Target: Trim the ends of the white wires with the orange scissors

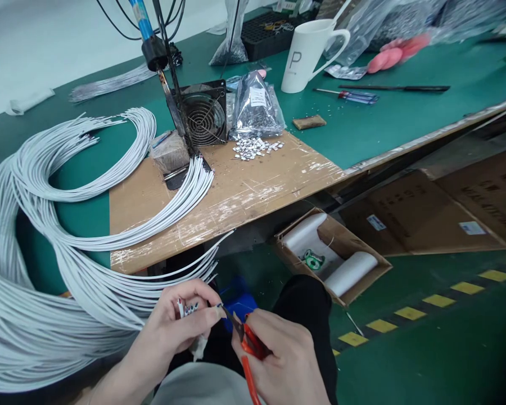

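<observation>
Green covers the long table [405, 121] in front of me, running back to a pale wall. White cables [80, 315] spill over its left side in thick loops, one bundle ending on a scuffed brown board [231, 197] set near the edge. Lower down, just beside the person's knee, an open cardboard box [370, 282] has white rolls lying in it. Back on the table, a clear bag [257, 112] slumps next to a black fan [203, 115], and a white mug [301, 62] marked with a P stands to their right.

Below the board's edge, over the person's lap, the two hands work close together. On the right hand [284, 351] the fingers are wrapped round a red-handled hand tool [248, 344], its dark tip reaching the other hand; I can't tell how far its jaws are apart. The left hand [181, 323] has its fingers curled in, thumb and forefinger pinched at that tip, with small pale pieces [189, 309] held in the curl. Tiny silvery bits [255, 148] lie heaped before the bag.
</observation>
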### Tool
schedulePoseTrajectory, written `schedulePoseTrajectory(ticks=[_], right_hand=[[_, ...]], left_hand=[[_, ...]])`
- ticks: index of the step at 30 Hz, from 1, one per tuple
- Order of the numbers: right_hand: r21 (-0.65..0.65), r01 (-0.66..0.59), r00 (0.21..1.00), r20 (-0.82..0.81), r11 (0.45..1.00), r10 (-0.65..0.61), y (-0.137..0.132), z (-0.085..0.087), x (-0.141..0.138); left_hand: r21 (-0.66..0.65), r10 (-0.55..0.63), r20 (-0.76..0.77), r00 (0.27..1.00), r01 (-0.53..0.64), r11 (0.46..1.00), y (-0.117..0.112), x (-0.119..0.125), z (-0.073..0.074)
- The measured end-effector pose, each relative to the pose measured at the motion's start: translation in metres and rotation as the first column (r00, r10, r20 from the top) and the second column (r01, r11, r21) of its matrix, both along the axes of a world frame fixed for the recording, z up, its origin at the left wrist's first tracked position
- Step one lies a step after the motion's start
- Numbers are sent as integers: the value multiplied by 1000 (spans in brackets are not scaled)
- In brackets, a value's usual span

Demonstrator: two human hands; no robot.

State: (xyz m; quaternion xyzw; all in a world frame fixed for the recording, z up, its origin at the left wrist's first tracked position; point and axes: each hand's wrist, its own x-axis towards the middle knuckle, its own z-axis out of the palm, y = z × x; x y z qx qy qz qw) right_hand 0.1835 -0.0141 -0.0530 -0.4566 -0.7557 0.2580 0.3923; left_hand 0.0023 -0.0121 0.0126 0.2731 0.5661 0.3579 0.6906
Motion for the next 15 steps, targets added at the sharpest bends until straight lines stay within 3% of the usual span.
schedulePoseTrajectory(ticks=[8, 15], right_hand=[[68, 148, 981, -136, 987, -138, -8, -10, -16], [31, 157, 971, -188, 987, -149, -12, -19, -25]], left_hand=[[16, 90, -46, 995, -90, 996, -1, 6, 5], [73, 136, -36, 990, -133, 988, -2, 8, 3]])
